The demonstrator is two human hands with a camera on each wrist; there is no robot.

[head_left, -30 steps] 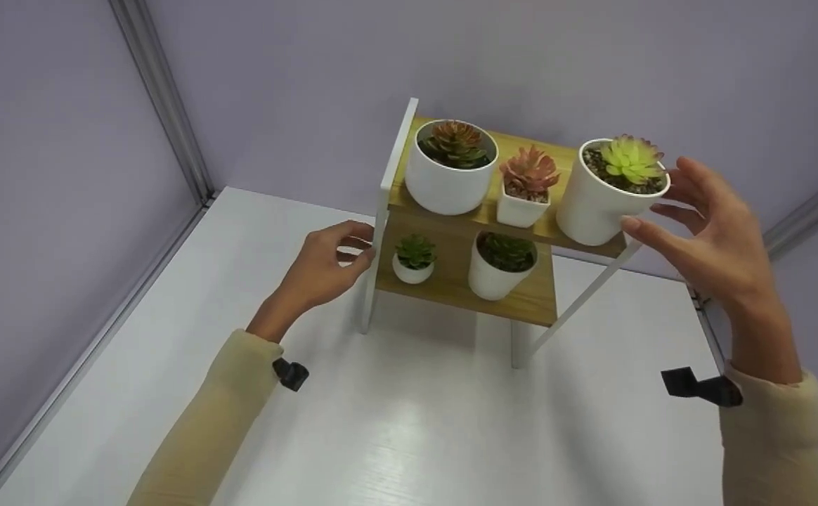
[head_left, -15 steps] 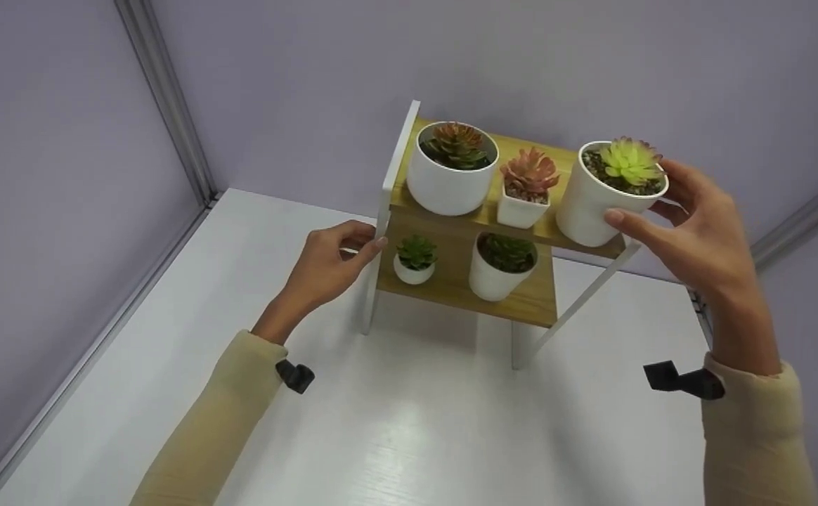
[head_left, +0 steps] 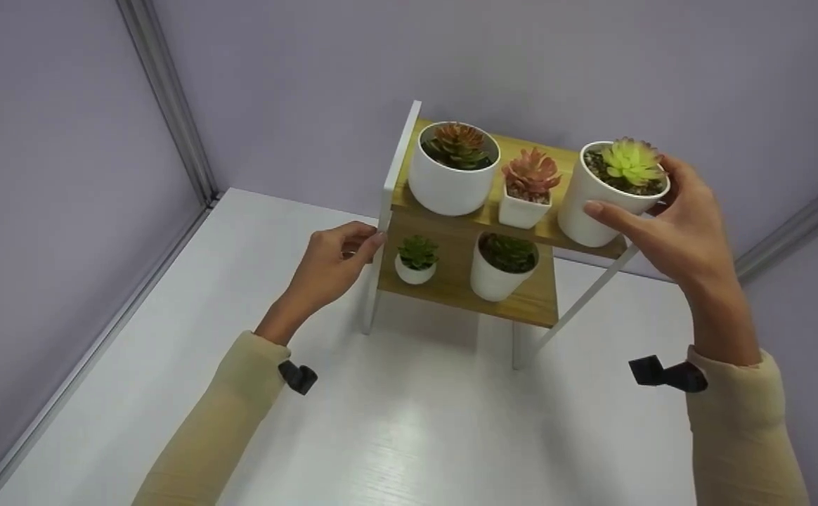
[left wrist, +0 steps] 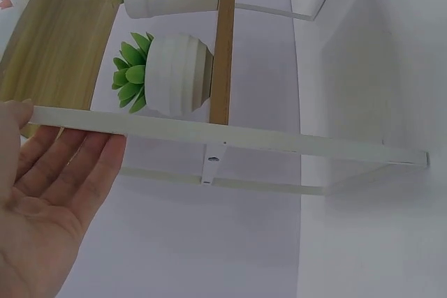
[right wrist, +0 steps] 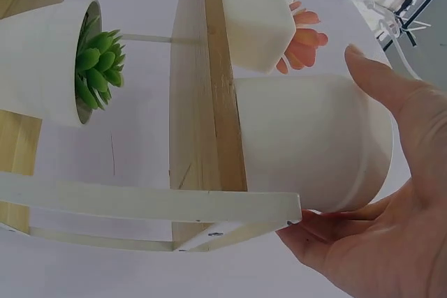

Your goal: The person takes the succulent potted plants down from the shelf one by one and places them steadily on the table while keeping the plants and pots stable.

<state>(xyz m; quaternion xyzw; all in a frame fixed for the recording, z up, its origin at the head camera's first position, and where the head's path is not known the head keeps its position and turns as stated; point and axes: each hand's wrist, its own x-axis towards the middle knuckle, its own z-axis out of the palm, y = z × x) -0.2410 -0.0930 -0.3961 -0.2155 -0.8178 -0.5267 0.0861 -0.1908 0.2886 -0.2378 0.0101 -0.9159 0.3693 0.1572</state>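
Observation:
A two-tier plant stand with wooden shelves and a white frame [head_left: 372,299] stands in the middle of the head view. My left hand [head_left: 328,270] pinches its left upright; in the left wrist view the thumb lies on one side of the white bar [left wrist: 265,139] and the fingers behind it. At the top shelf's right end my right hand [head_left: 690,242] holds a tall white pot [head_left: 592,207] with a yellow-green succulent [head_left: 632,163]. The thumb crosses the pot's front; the other fingers go behind it, partly hidden. The pot's base meets the shelf edge [right wrist: 227,130].
A wide white pot [head_left: 451,186] and a small square pot with a pink succulent [head_left: 532,172] share the top shelf. Below stand a small round pot [head_left: 416,270] and a larger white pot [head_left: 497,277]. Purple-grey walls [head_left: 296,91] enclose the white table [head_left: 240,232].
My right hand has moved left onto the pot, its thumb sliding farther across the front. The left thumb has come onto the stand's upright. The pots have stayed in place.

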